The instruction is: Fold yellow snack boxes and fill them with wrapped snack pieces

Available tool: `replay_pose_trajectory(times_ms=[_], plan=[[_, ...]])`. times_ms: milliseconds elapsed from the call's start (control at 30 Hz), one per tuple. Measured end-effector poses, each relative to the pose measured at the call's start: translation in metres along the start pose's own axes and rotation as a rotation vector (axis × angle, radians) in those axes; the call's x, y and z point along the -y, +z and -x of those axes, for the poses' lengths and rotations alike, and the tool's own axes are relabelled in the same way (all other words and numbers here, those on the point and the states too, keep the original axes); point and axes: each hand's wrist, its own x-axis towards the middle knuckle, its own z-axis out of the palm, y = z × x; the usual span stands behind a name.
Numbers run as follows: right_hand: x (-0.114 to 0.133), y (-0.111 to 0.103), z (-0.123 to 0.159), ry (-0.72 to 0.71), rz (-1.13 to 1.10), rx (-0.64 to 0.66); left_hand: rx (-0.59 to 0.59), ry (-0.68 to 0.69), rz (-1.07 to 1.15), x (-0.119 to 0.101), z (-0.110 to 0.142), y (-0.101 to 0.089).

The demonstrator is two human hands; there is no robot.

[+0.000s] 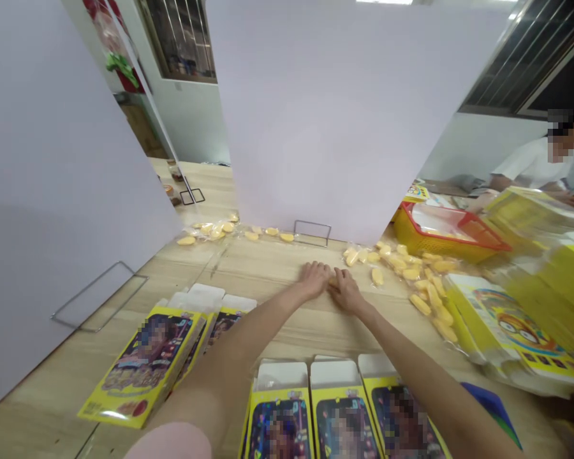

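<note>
Both hands are at the middle of the wooden table (268,319), side by side and close together. My left hand (316,279) has its fingers curled down near the tabletop. My right hand (345,291) is also curled, its fingertips close to the left hand. Whatever lies between or under the fingers is hidden. Just beyond and to the right is a yellow oval piece (377,276) in a clear wrapper. A pile of similar wrapped yellow pieces (428,287) spreads to its right. Below my forearms stand yellow boxes (337,395) with their white top flaps open.
More yellow boxes (138,363) lie at left. White panels (316,115) on wire feet stand behind and left. Wrapped yellow pieces (213,231) lie along the panel's base. At right are a red-and-yellow basket (430,239), stacked cartons (516,319) and a person (530,162).
</note>
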Motion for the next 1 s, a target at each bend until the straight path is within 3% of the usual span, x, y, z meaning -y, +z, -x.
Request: replay_pose_trajectory(times_ms=[100,200,367,433,667,800,900,1000], plan=[[-0.005,-0.007,0.009,0.039,-0.113,-0.035,-0.016,-0.1,0.078,0.014,0.008,-0.008],[0.011,-0.014,0.013,0.088,-0.23,-0.034,0.006,-0.134,0.216,0.027,0.032,-0.026],[0.085,-0.016,0.023,0.076,-0.789,-0.009,0.152,0.01,0.982,0.011,0.081,-0.044],[0.11,-0.017,0.031,0.081,-0.89,-0.008,0.163,-0.022,1.097,0.002,0.097,-0.047],[0.137,-0.019,0.054,0.095,-0.976,-0.011,-0.135,-0.176,1.103,-0.01,0.147,-0.044],[0.145,-0.019,0.064,0.071,-0.976,0.047,-0.158,-0.243,1.059,-0.014,0.161,-0.04],[0.141,-0.026,0.074,-0.026,-0.774,0.057,-0.168,-0.246,0.809,-0.013,0.173,-0.045],[0.127,-0.037,0.083,-0.21,-0.467,0.04,-0.168,-0.135,0.511,-0.004,0.192,-0.054]])
